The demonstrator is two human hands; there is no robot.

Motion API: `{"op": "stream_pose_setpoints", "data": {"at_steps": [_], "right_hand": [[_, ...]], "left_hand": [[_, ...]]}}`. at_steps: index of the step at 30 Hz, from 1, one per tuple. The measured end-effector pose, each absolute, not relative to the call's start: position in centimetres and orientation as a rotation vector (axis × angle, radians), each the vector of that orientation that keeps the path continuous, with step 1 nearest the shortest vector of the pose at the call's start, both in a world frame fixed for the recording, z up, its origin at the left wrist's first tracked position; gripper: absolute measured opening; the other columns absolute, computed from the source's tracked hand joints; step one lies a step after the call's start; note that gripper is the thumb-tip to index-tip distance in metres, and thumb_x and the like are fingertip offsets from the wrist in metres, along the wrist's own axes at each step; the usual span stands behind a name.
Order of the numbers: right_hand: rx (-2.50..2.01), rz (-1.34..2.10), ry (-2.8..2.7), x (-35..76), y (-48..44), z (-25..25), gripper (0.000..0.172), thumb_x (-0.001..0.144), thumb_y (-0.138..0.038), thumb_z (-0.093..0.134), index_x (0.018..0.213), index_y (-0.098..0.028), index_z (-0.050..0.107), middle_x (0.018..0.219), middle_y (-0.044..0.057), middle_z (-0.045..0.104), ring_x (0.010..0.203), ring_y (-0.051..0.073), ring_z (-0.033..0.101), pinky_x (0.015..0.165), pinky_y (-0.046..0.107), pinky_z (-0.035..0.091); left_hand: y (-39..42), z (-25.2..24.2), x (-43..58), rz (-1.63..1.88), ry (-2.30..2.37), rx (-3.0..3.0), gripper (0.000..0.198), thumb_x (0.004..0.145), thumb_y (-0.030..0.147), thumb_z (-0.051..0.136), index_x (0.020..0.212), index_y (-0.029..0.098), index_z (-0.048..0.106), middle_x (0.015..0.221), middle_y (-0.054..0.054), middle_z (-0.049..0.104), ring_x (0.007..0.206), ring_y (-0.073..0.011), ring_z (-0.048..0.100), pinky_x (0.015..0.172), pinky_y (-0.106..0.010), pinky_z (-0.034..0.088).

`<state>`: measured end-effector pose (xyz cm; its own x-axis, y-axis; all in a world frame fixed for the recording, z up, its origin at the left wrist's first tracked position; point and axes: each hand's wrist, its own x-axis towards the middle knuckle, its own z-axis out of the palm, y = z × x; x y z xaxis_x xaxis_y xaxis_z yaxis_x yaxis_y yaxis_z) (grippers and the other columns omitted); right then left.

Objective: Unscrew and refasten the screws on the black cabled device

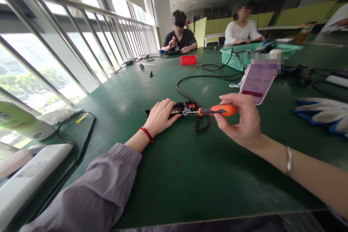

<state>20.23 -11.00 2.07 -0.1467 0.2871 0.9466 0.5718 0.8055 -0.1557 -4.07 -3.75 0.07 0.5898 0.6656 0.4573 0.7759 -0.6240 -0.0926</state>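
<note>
My left hand [162, 115] lies over a black device [179, 108] with its inner parts exposed, its fingers wrapped across the casing and holding it against the table. In my right hand [241, 119] is a screwdriver [221, 110] with an orange and dark grey handle, pinched between thumb and fingers. The shaft points left, and its tip reaches the exposed parts at the right end of the device. Whether the tip sits in a screw is too small to tell. A black cord [187, 78] runs from behind the device toward the back.
A phone [257, 81] leans beyond my right hand, before a green basket [232, 59]. Gloves [323, 112] lie at right. A red tray [188, 60] stands farther back. At left are a white power strip [35, 177] and a green bottle [24, 121]. Two people sit across the table [168, 188].
</note>
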Motion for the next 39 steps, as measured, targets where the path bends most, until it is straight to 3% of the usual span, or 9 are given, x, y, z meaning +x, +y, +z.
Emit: {"op": "stream_pose_setpoints", "data": {"at_steps": [3, 8, 13, 18, 20, 26, 31, 36, 39], "right_hand": [[-0.623, -0.271, -1.741, 20.21, -10.89, 1.96, 0.040, 0.075, -0.018, 0.061, 0.113, -0.024, 0.049, 0.094, 0.006, 0.059, 0.078, 0.019, 0.062, 0.065, 0.034, 0.055], [-0.634, -0.325, -1.824, 20.18, -11.19, 2.19, 0.027, 0.075, -0.021, 0.065, 0.100, -0.025, 0.054, 0.080, 0.002, 0.063, 0.060, 0.014, 0.058, 0.057, 0.031, 0.053], [-0.570, -0.347, -1.759, 20.05, -11.18, 2.17, 0.045, 0.071, -0.014, 0.061, 0.113, -0.024, 0.050, 0.093, 0.007, 0.061, 0.080, 0.022, 0.060, 0.070, 0.039, 0.053], [-0.574, -0.360, -1.833, 19.93, -11.35, 2.46, 0.028, 0.073, -0.020, 0.065, 0.098, -0.024, 0.054, 0.066, -0.001, 0.058, 0.061, 0.017, 0.056, 0.062, 0.035, 0.050], [-0.557, -0.395, -1.821, 20.01, -11.22, 2.39, 0.026, 0.074, -0.020, 0.066, 0.098, -0.022, 0.054, 0.070, 0.000, 0.060, 0.062, 0.016, 0.056, 0.062, 0.034, 0.050], [-0.535, -0.325, -1.777, 20.04, -10.90, 2.06, 0.051, 0.071, -0.014, 0.060, 0.120, -0.019, 0.046, 0.089, 0.006, 0.060, 0.076, 0.020, 0.061, 0.068, 0.038, 0.052], [-0.550, -0.386, -1.881, 19.73, -11.44, 2.53, 0.028, 0.074, -0.020, 0.064, 0.101, -0.022, 0.055, 0.060, -0.003, 0.059, 0.055, 0.015, 0.054, 0.063, 0.035, 0.050], [-0.524, -0.348, -1.820, 19.61, -11.41, 2.33, 0.045, 0.072, -0.016, 0.062, 0.115, -0.023, 0.049, 0.089, 0.005, 0.065, 0.073, 0.019, 0.062, 0.064, 0.035, 0.053], [-0.564, -0.340, -1.831, 19.59, -11.54, 2.33, 0.046, 0.072, -0.018, 0.064, 0.115, -0.023, 0.048, 0.080, 0.002, 0.064, 0.066, 0.017, 0.061, 0.063, 0.034, 0.053]], "left_hand": [[-3.80, 0.10, -4.04, -0.549, -1.147, -2.525, 0.035, 0.090, 0.047, 0.042, 0.104, 0.017, 0.052, 0.100, -0.009, 0.057, 0.088, -0.0229, 0.056, 0.078, -0.035, 0.041], [-3.83, 0.09, -4.02, -0.550, -1.152, -2.530, 0.035, 0.090, 0.048, 0.043, 0.104, 0.017, 0.052, 0.099, -0.008, 0.058, 0.087, -0.0224, 0.056, 0.078, -0.034, 0.041], [-3.88, 0.13, -4.00, -0.557, -1.173, -2.550, 0.034, 0.089, 0.046, 0.044, 0.103, 0.017, 0.052, 0.099, -0.008, 0.058, 0.085, -0.0216, 0.056, 0.076, -0.034, 0.043], [-3.87, 0.16, -3.99, -0.564, -1.157, -2.551, 0.034, 0.088, 0.045, 0.045, 0.103, 0.016, 0.052, 0.098, -0.007, 0.058, 0.084, -0.0212, 0.056, 0.075, -0.033, 0.043], [-3.84, 0.15, -4.00, -0.562, -1.158, -2.553, 0.033, 0.088, 0.045, 0.045, 0.103, 0.016, 0.052, 0.098, -0.007, 0.057, 0.084, -0.0208, 0.057, 0.075, -0.032, 0.043], [-3.84, 0.11, -4.01, -0.553, -1.172, -2.552, 0.033, 0.088, 0.044, 0.045, 0.104, 0.016, 0.051, 0.099, -0.007, 0.057, 0.083, -0.0203, 0.057, 0.073, -0.032, 0.044], [-3.80, 0.01, -4.03, -0.549, -1.177, -2.555, 0.033, 0.088, 0.044, 0.046, 0.105, 0.017, 0.051, 0.100, -0.007, 0.057, 0.083, -0.0200, 0.057, 0.073, -0.032, 0.044], [-3.68, -0.08, -4.07, -0.547, -1.184, -2.557, 0.031, 0.088, 0.042, 0.046, 0.107, 0.017, 0.051, 0.100, -0.007, 0.056, 0.083, -0.0197, 0.058, 0.073, -0.031, 0.045], [-3.65, -0.09, -4.08, -0.555, -1.184, -2.562, 0.031, 0.088, 0.041, 0.046, 0.107, 0.017, 0.051, 0.101, -0.007, 0.056, 0.084, -0.0196, 0.058, 0.073, -0.031, 0.045]]}}
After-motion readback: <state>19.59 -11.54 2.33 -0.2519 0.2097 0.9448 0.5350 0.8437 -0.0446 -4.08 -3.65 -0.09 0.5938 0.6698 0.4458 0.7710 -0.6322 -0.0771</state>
